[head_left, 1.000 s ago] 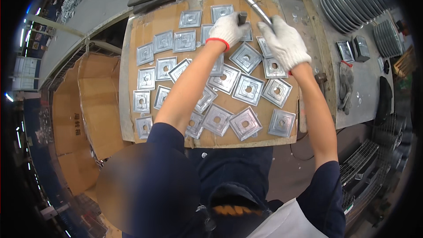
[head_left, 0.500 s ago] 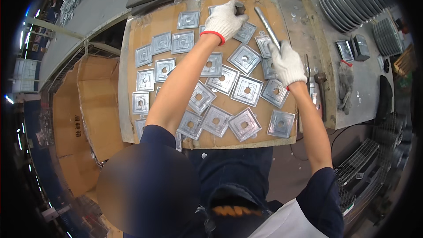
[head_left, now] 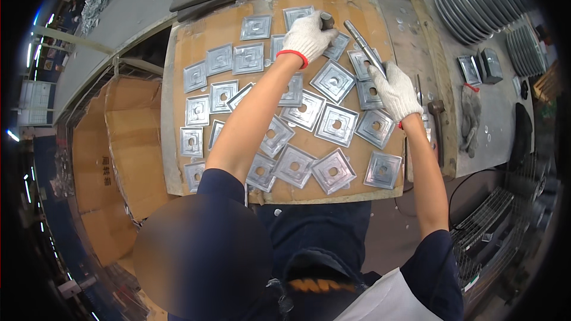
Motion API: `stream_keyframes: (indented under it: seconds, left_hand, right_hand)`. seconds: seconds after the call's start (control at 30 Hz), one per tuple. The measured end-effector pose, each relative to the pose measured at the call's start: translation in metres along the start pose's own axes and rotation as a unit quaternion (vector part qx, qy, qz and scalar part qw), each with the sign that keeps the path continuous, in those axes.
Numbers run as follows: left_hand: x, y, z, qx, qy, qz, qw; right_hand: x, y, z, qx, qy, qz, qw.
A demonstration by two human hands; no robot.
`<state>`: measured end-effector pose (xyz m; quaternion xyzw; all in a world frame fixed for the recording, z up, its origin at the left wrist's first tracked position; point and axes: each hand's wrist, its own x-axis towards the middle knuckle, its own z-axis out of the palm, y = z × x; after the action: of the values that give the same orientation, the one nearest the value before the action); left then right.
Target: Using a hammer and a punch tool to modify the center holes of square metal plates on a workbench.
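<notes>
Both hands wear white knitted cloth gloves, the left hand (head_left: 307,37) with a red cuff, the right hand (head_left: 394,89) matt and slightly fuzzy. The square plates (head_left: 336,125) are stamped sheet metal, silvery with a dull sheen. The rod (head_left: 363,54) is smooth, glossy steel; the small cylinder (head_left: 327,21) is darker metal. Brown matt cardboard (head_left: 202,35) covers the counter (head_left: 113,35), which is grey and rough.

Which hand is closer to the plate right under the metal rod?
The right hand. It holds the metal rod directly above that square plate, while the left hand grips a small cylinder farther left.
</notes>
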<state>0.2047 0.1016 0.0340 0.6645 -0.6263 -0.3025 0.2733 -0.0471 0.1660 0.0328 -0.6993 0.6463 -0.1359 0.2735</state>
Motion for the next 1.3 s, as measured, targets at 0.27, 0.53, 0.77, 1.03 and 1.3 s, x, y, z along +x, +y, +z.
stream_keyframes:
  seconds: [0.27, 0.53, 0.77, 1.03, 1.3]
  left_hand:
    - [0.006, 0.000, 0.007, 0.066, 0.040, 0.042, 0.996]
    - [-0.002, 0.005, 0.022, 0.102, 0.087, -0.029, 0.991]
    - [-0.001, -0.003, 0.023, 0.073, 0.078, -0.030, 0.994]
    - [0.002, -0.004, 0.022, 0.109, 0.056, -0.015, 0.992]
    - [-0.004, -0.010, 0.024, 0.070, 0.063, 0.000, 0.996]
  right_hand:
    - [-0.006, 0.013, -0.005, 0.050, 0.036, -0.012, 0.998]
    - [-0.014, 0.020, -0.007, 0.022, 0.024, -0.006, 0.999]
    - [-0.005, -0.034, -0.030, 0.070, 0.078, -0.101, 0.989]
    - [0.016, -0.110, -0.036, 0.077, 0.131, -0.144, 0.978]
    - [0.020, -0.076, -0.041, -0.048, 0.007, -0.062, 0.997]
